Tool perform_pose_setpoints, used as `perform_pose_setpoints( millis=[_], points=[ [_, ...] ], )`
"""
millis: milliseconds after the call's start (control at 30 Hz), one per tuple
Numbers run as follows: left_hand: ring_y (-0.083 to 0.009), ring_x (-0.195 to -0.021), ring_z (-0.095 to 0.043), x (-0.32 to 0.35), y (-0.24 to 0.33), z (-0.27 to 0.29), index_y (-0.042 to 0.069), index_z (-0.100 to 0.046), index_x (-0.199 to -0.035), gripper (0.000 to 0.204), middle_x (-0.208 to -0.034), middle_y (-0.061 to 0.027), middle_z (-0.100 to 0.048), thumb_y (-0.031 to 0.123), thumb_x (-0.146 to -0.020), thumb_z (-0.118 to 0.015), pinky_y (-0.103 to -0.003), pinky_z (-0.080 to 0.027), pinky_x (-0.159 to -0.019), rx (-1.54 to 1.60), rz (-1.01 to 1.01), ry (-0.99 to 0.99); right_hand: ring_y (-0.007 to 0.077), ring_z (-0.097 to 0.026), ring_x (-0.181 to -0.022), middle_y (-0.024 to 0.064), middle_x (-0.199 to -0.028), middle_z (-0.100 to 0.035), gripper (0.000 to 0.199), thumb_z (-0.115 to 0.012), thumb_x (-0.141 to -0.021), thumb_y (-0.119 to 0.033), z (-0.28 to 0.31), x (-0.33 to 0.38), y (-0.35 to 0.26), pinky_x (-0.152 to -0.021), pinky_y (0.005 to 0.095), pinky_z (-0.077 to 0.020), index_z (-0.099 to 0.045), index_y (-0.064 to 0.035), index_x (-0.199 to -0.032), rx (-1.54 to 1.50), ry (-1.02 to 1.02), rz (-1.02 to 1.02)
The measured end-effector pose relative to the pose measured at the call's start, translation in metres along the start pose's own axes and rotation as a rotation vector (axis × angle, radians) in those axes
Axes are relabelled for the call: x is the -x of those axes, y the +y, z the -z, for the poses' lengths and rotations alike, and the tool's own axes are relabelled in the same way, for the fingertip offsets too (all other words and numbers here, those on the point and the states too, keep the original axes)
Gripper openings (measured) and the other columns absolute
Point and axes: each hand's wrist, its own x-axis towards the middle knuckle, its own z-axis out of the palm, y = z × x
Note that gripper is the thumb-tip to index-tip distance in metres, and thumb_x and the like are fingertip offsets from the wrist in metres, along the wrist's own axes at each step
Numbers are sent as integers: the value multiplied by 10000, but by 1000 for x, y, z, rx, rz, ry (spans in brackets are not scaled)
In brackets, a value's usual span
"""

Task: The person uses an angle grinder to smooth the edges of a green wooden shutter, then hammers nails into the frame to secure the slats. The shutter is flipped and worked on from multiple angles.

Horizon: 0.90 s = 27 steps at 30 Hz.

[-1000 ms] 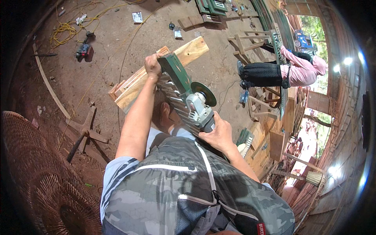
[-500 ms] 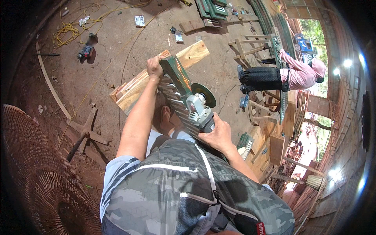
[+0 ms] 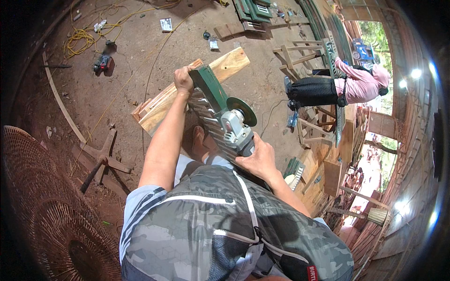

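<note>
Green slatted panel (image 3: 209, 86) is in the person's own hands, just past the torso, running from far left back toward near right; near end hidden by the body and right forearm. Dark green wide side rail facing up, clean straight edges, row of narrow slats along its left side, paler and shiny where light hits. Left hand (image 3: 183, 79) has its fingers closed over the panel's far end, at the corner. Right hand (image 3: 258, 158) grips the dark rear body of the angle grinder (image 3: 236, 131); fingers wrapped around it, mostly hidden underneath. Grinder: grey metal head, dark round disc (image 3: 243, 110) standing at the rail's right edge. Can't tell if disc and rail touch. Beyond the panel, pale wooden boards (image 3: 229, 61) sit at an angle, yellowish grain, one dark knot hole. Brown dirt floor (image 3: 164, 51) around. Far left: coiled yellow cable (image 3: 77, 44), with a second power tool (image 3: 101, 64) nearer on the ground. Near left: large rusty fan guard (image 3: 51, 210), wooden cross-shaped base (image 3: 105, 159) just beyond it. Right: co-worker (image 3: 351, 89) in pink top and dark trousers, bent over another slatted frame (image 3: 338, 119).
</note>
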Motion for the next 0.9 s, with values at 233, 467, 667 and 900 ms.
perform_pose_setpoints(
  millis=[233, 467, 667, 900],
  points=[
    [-340, -763, -703, -1, -2, -3, 108, -723, -845, 125, -834, -120, -741, 75, -850, -602, -454, -533, -704, 40, -17, 26, 470, -725, -873, 272, -845, -719, 728, -840, -662, -254, -3, -1, 2, -804, 520, -571, -591, 48, -1276, 28, 4, -23],
    [-332, -788, -703, 4, -7, -4, 117, -728, -874, 132, -860, -110, -747, 95, -859, -598, -446, -528, -738, 136, 155, -58, 466, -734, -882, 293, -856, -722, 745, -849, -660, -240, -3, -2, 2, -812, 503, -581, -588, 66, -1287, 42, 3, -10],
    [-328, -794, -705, 3, -5, -2, 116, -733, -880, 146, -877, -106, -758, 94, -864, -589, -444, -529, -745, 3, -5, -1, 460, -739, -877, 289, -853, -726, 735, -855, -654, -237, -3, -1, 0, -809, 501, -584, -593, 59, -1273, 41, -4, -20],
    [-324, -809, -706, 5, -10, -3, 120, -726, -889, 153, -899, -97, -765, 84, -870, -579, -436, -532, -760, 73, 36, -22, 459, -738, -879, 285, -858, -729, 713, -857, -654, -239, -5, -1, -1, -811, 508, -584, -599, 40, -1257, 37, -3, -12]
  ],
)
